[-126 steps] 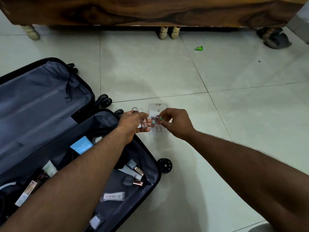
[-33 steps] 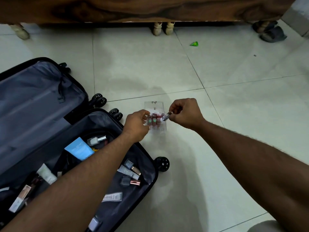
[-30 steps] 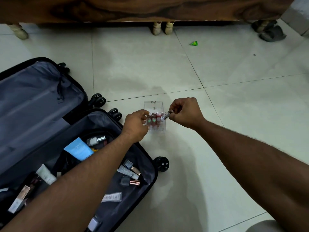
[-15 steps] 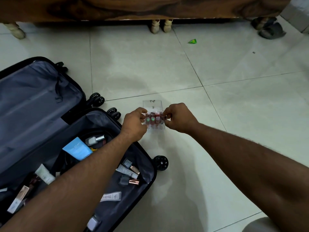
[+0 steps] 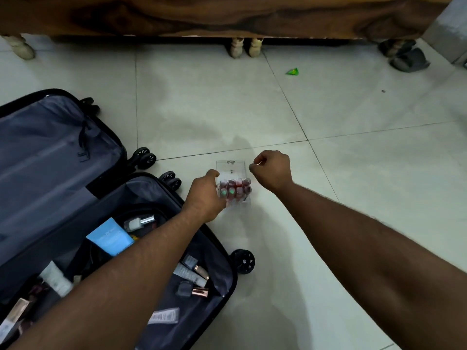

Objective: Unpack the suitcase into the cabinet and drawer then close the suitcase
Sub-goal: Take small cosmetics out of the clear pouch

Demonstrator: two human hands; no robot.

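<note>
Pale floor tiles (image 5: 353, 223) take up most of the view, with wide bare room right of and beyond the hands, crossed only by grout lines. Far edge is a dark wooden cabinet (image 5: 227, 13) on short turned legs, a low gap beneath it. Small green wrapper (image 5: 292, 71) lies on the tile near the cabinet, right of centre; grey slippers (image 5: 408, 60) sit far right by the cabinet's corner. Black suitcase (image 5: 75, 198) lies open flat on the left, wheels pointing right, its right edge just beside the clear box (image 5: 233, 183). Far half of the suitcase shows grey lining and a strap, nothing loose on it. Near half holds scattered cosmetics: a blue tube (image 5: 111, 237), a white nail polish bottle (image 5: 137, 222), a white tube (image 5: 55, 279), grey bottles with rose-gold caps (image 5: 194, 281), a flat sachet (image 5: 164, 317); items at the near-left corner are too dark to identify. Clear box stands on the tile just right of the suitcase, between both hands. Its near part is packed with small bottles (image 5: 235, 190) in rows, mostly pink-red, two with green tops; its far part looks clear. Left hand (image 5: 206, 195) touches the box's left side, fingers hidden behind it, so can't tell how tight the hold is. Right hand (image 5: 273, 170) sits just right of the box's far corner, not touching it, fingers curled into a loose fist, nothing visible in it.
</note>
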